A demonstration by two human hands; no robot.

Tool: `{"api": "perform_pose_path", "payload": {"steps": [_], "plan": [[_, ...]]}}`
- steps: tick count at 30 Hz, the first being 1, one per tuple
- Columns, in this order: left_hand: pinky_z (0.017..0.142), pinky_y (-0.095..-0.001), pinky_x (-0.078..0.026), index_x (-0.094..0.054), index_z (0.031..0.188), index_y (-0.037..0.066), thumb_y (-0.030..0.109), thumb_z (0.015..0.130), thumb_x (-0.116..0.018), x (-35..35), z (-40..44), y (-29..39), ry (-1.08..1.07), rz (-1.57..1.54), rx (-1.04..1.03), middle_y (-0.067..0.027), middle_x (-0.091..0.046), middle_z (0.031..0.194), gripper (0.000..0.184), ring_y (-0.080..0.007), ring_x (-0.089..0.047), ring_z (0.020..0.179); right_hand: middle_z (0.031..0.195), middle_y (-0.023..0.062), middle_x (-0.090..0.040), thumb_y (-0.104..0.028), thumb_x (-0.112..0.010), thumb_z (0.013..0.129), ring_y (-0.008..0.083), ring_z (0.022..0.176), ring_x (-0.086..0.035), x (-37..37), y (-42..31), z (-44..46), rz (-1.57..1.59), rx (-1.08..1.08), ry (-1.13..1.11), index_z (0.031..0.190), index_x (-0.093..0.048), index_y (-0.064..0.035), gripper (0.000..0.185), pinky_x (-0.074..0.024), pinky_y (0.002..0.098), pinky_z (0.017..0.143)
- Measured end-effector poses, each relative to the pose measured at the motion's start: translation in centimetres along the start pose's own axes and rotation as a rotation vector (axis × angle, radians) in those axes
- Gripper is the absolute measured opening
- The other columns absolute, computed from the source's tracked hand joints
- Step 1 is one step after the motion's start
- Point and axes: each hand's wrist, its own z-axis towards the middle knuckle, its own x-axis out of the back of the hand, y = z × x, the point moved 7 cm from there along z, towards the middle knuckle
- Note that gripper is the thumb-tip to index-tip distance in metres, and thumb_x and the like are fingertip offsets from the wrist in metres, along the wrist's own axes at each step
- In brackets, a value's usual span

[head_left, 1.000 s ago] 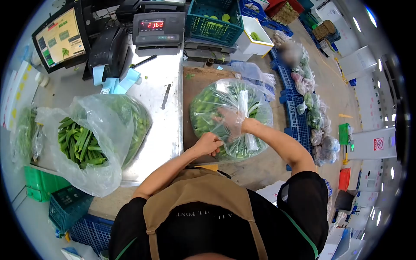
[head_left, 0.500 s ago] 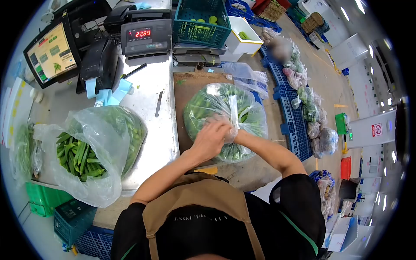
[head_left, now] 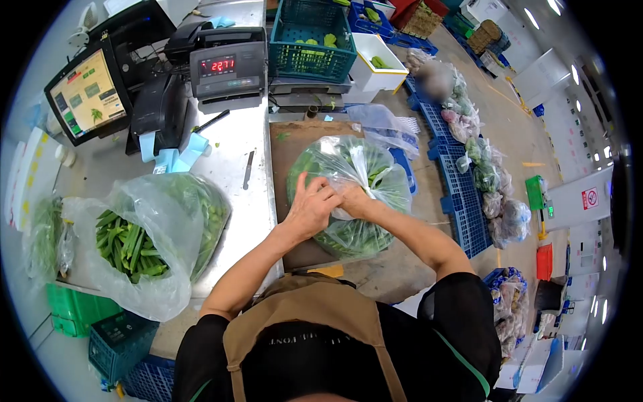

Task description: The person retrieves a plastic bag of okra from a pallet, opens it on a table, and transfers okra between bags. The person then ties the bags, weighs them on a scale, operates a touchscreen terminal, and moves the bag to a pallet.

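A clear plastic bag [head_left: 335, 241] full of green vegetables sits on a brown board at the middle; their kind is blurred by the plastic. The bag's top is gathered and twisted. My right hand [head_left: 353, 201] grips the gathered plastic near the top, its fingers closed. Close against it, my left hand [head_left: 311, 209] pinches the same plastic with bent fingers, the index finger raised. Left of my hands, an open plastic bag [head_left: 161, 295] of okra [head_left: 130, 248] lies on the metal table, its mouth towards me.
A scale display [head_left: 228, 67] with red digits, a touch screen [head_left: 88, 97] and a label printer [head_left: 157, 114] stand at upper left. A knife [head_left: 248, 171] and a pen [head_left: 213, 120] lie on the metal table [head_left: 234, 234]. Beyond are a green crate [head_left: 311, 60] and bagged vegetables on blue pallets [head_left: 462, 194].
My hands have shifted slightly and come apart from crossing at the twist. The scale's reading has dropped, and the whole view has moved a little.
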Motion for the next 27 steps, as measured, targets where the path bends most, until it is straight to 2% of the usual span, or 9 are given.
{"api": "perform_pose_path", "payload": {"steps": [5,8,11,14,15,18,21,24,27], "plan": [[0.101,-0.0618,-0.028,-0.064,0.084,0.013,0.001,0.073,-0.066,0.4,-0.9,-0.8,0.004,0.037,0.036,0.0005,-0.062,0.089,0.017,-0.0260,-0.053,0.103,0.109,0.0165,-0.062,-0.013,-0.058,0.081,0.0378,0.103,-0.058,1.3,-0.8,0.7,0.150,0.055,0.202,0.101,-0.064,-0.0065,0.022,-0.0399,0.0459,0.101],[0.102,-0.0619,-0.027,-0.064,0.084,0.014,0.002,0.073,-0.067,1.0,-1.0,-1.1,0.045,0.034,0.053,0.0014,-0.062,0.089,0.017,-0.0254,-0.053,0.102,0.110,0.0179,-0.062,-0.009,-0.058,0.079,0.0377,0.104,-0.058,3.2,-1.6,0.6,0.133,-0.050,0.025,0.099,-0.065,-0.0054,0.022,-0.0409,0.0467,0.099],[0.102,-0.0615,-0.027,-0.064,0.084,0.014,0.002,0.073,-0.067,1.6,-0.5,-0.7,0.058,0.012,0.060,0.0020,-0.062,0.089,0.017,-0.0246,-0.053,0.100,0.106,0.0170,-0.063,-0.004,-0.058,0.077,0.0367,0.103,-0.059,4.5,-1.6,-0.3,0.090,-0.139,0.041,0.093,-0.066,-0.0049,0.018,-0.0462,0.0462,0.092],[0.102,-0.0611,-0.029,-0.064,0.083,0.014,0.002,0.073,-0.067,2.1,0.3,0.3,0.044,-0.015,0.043,0.0025,-0.062,0.088,0.017,-0.0240,-0.053,0.098,0.098,0.0159,-0.065,-0.001,-0.058,0.075,0.0362,0.098,-0.060,8.8,-3.9,-1.5,0.155,-0.095,-0.048,0.092,-0.066,-0.0048,0.019,-0.0505,0.0447,0.083],[0.102,-0.0610,-0.030,-0.064,0.083,0.014,0.001,0.073,-0.067,2.1,0.4,0.8,0.046,-0.022,0.035,0.0027,-0.062,0.087,0.017,-0.0239,-0.053,0.097,0.089,0.0157,-0.066,0.001,-0.058,0.075,0.0358,0.095,-0.062,8.0,-3.7,-1.8,0.080,-0.059,-0.156,0.091,-0.066,-0.0040,0.019,-0.0519,0.0427,0.078],[0.102,-0.0599,-0.031,-0.064,0.083,0.014,0.002,0.073,-0.067,2.4,0.5,1.6,0.080,-0.027,0.037,0.0028,-0.061,0.085,0.015,-0.0234,-0.053,0.095,0.082,0.0164,-0.065,0.002,-0.060,0.072,0.0339,0.088,-0.064,10.3,-4.9,-3.4,0.028,0.271,0.061,0.091,-0.065,-0.0027,0.020,-0.0522,0.0419,0.076],[0.101,-0.0587,-0.032,-0.064,0.083,0.013,0.003,0.074,-0.068,2.9,0.7,1.2,0.089,-0.019,0.056,0.0013,-0.062,0.086,0.013,-0.0237,-0.054,0.095,0.087,0.0182,-0.065,0.002,-0.064,0.067,0.0366,0.083,-0.063,10.6,-3.4,-3.0,0.198,0.264,-0.043,0.095,-0.064,-0.0004,0.028,-0.0512,0.0419,0.078],[0.100,-0.0568,-0.032,-0.064,0.084,0.012,0.004,0.075,-0.068,2.8,-0.5,0.1,0.071,-0.016,0.098,-0.0007,-0.062,0.085,0.012,-0.0239,-0.055,0.094,0.086,0.0201,-0.065,0.000,-0.070,0.062,0.0357,0.081,-0.064,13.2,-0.5,-2.2,0.483,-0.121,-0.098,0.098,-0.062,0.0027,0.037,-0.0510,0.0400,0.076],[0.101,-0.0518,-0.033,-0.063,0.086,0.010,0.003,0.075,-0.069,2.5,-1.0,-1.0,0.041,-0.018,0.149,-0.0032,-0.060,0.082,0.014,-0.0244,-0.056,0.093,0.093,0.0192,-0.065,-0.006,-0.077,0.059,0.0341,0.087,-0.063,12.7,-1.4,-2.4,0.356,0.021,-0.034,0.103,-0.062,0.0045,0.047,-0.0517,0.0375,0.080]]}}
